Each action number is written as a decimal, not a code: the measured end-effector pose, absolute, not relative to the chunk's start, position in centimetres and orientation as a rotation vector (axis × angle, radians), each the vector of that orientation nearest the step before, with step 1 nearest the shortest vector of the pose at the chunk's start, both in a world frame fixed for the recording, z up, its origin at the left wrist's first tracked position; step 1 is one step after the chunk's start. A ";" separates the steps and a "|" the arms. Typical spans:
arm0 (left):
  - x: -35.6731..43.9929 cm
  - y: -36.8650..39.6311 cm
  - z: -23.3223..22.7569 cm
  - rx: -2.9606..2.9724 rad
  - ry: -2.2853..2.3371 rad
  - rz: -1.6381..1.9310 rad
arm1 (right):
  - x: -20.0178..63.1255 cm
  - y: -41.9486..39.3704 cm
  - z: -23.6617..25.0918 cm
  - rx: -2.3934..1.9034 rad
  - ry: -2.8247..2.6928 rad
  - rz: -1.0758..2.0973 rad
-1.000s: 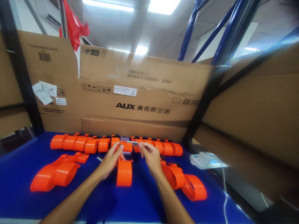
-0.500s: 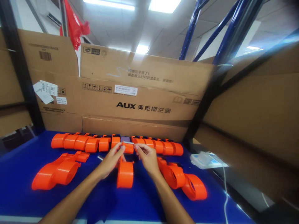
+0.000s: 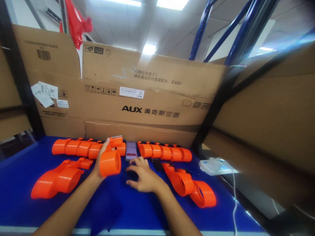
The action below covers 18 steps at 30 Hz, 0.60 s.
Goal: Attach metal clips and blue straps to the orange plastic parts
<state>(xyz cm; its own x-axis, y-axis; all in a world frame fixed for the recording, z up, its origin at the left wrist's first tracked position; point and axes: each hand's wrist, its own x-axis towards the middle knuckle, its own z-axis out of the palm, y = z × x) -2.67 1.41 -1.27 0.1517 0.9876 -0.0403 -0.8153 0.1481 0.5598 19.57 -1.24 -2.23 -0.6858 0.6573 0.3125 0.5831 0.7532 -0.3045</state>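
Note:
My left hand (image 3: 100, 160) is closed around an orange plastic tape dispenser (image 3: 108, 164), lifted above the blue tabletop. Its round ring faces me, and a silver strip runs along the edge of its smaller upper end. The fingers behind the dispenser are mostly hidden. My right hand (image 3: 144, 175) holds nothing; its fingers are curved and apart, just in front of a phone (image 3: 131, 150) with a lit screen. Behind my hands stand a left row of orange dispensers (image 3: 83, 148) and a right row of dispensers (image 3: 166, 152), the phone between them.
Two orange pieces (image 3: 57, 178) lie front left on the blue table (image 3: 137, 213). More orange dispensers (image 3: 203, 194) lie front right. A white power strip (image 3: 213, 166) with a cable (image 3: 235, 200) sits at the right edge. Cardboard (image 3: 147, 101) walls the back.
My left hand has carried the dispenser left, away from the middle. My right hand has let go of it and dropped lower, its fingers spreading. The phone shows more fully.

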 end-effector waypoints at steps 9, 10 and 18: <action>-3.5 2.2 -1.4 0.381 0.409 1.327 | 18.1 -1.1 -3.0 -0.996 -2.547 0.180; -3.5 2.1 -1.3 0.379 0.410 1.328 | 18.0 -1.3 -2.7 -0.962 -2.540 0.195; -3.6 1.8 -0.4 0.385 0.425 1.398 | 15.5 -5.2 -1.5 -0.441 -2.655 0.337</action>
